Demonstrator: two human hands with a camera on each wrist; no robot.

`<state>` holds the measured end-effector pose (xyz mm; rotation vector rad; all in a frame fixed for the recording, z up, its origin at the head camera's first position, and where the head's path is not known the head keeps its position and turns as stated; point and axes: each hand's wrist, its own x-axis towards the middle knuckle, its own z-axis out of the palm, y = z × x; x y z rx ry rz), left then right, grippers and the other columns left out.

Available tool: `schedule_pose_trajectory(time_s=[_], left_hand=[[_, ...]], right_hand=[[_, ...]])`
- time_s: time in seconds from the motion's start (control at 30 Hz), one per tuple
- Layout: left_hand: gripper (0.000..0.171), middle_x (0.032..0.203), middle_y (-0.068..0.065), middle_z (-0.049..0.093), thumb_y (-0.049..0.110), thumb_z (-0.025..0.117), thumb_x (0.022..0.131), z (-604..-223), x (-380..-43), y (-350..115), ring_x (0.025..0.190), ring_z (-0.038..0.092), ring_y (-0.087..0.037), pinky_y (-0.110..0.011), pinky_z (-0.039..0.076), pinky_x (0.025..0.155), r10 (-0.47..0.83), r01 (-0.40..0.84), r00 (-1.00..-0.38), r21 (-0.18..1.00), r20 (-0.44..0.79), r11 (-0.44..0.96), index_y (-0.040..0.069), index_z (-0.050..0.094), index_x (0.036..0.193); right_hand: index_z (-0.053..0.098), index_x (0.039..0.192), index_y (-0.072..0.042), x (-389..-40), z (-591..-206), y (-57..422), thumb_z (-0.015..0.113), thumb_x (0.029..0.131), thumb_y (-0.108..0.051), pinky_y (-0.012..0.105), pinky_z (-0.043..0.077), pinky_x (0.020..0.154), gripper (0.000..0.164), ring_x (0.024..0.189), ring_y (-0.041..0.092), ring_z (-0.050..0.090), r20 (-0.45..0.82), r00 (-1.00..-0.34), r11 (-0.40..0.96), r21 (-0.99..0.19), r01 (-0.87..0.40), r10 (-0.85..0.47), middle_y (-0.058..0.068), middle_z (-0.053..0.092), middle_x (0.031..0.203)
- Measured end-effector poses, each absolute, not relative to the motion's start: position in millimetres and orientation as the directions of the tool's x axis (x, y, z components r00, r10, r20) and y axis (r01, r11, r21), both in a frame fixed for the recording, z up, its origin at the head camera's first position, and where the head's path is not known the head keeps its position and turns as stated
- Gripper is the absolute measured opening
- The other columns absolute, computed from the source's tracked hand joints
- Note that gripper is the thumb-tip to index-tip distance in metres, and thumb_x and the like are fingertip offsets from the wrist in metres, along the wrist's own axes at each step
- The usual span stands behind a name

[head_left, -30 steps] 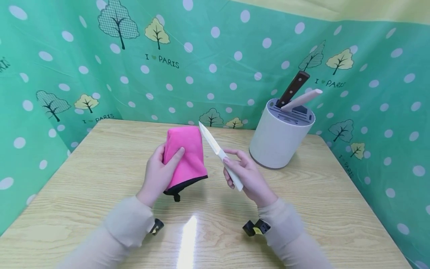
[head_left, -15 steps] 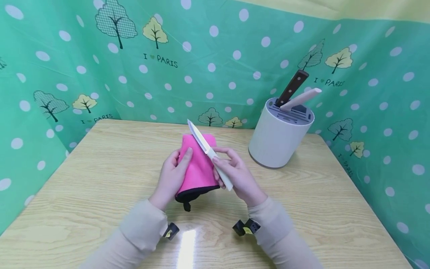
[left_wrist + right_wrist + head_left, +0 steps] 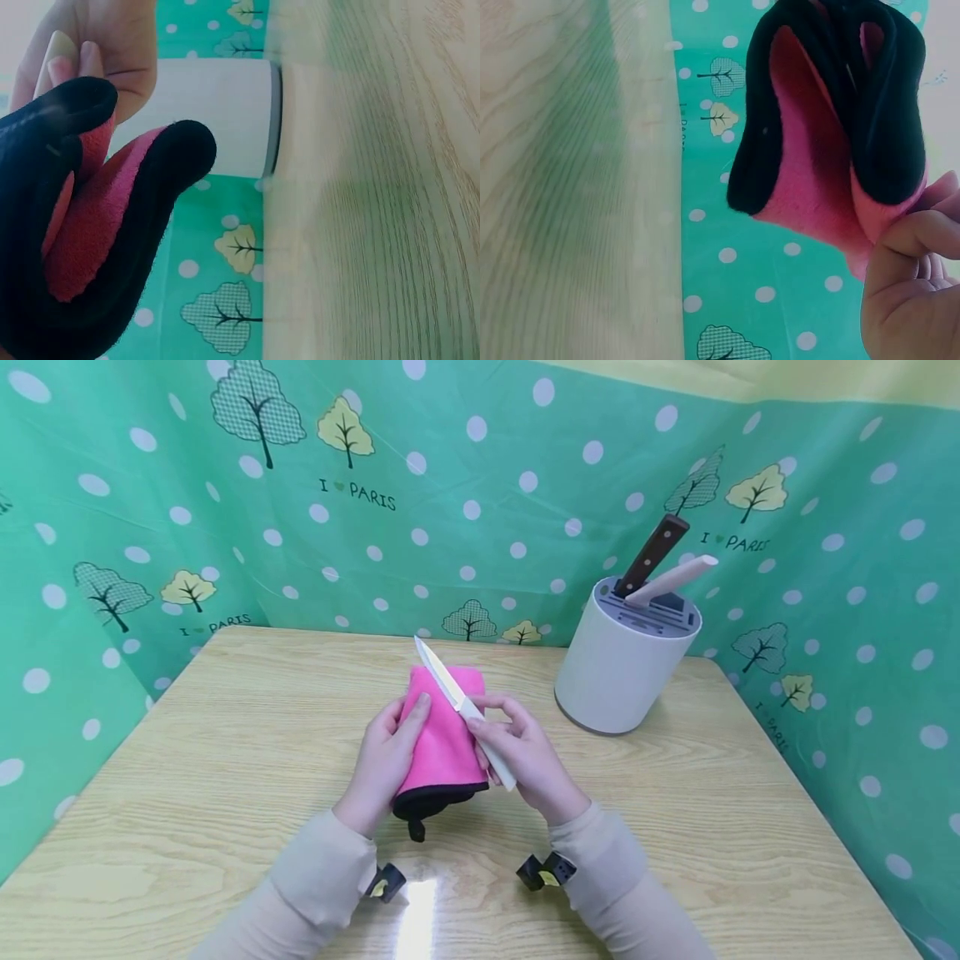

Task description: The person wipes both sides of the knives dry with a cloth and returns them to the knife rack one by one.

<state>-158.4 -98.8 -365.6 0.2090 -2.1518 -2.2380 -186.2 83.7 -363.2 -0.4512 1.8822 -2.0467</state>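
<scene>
A folded pink cloth with black edging (image 3: 444,752) is held up over the table by my left hand (image 3: 384,760), its thumb on top and the fingers behind. My right hand (image 3: 528,760) grips a small knife by its white handle (image 3: 491,752). The knife's blade (image 3: 438,670) lies slantwise across the cloth's upper part, tip to the upper left. Whether blade and cloth touch, I cannot tell. In both wrist views the cloth's folded layers hang down with black edges (image 3: 187,150); the right wrist view shows the left hand (image 3: 915,292) at the cloth's side.
A white round knife block (image 3: 626,668) stands at the back right of the wooden table (image 3: 225,735). From its slots rise a brown-handled knife (image 3: 654,556) and a pale-handled knife (image 3: 675,581). A green patterned curtain (image 3: 450,502) hangs behind.
My left hand has carried the cloth to the right, and my right hand has moved slightly left. The knife, at first apart from the cloth, is now over it.
</scene>
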Motion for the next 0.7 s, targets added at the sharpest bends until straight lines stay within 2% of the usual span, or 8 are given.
schedule_pose_trajectory(time_s=[0.7], left_hand=[[0.06,0.106,0.002,0.063,0.064,0.051,0.093,-358.1,-156.3,-117.5,0.092,0.063,-0.01,-0.022,0.053,0.08,-0.18,-0.126,-0.975,0.991,-0.132,-0.042,0.02,0.055,0.135]], right_hand=[[0.049,0.136,-0.003,-176.7,-368.8,96.7,0.06,0.096,-0.017,0.019,0.037,0.041,0.043,0.047,0.007,0.047,-0.039,-0.87,-0.054,-0.996,0.075,-0.492,-0.004,0.055,0.058]])
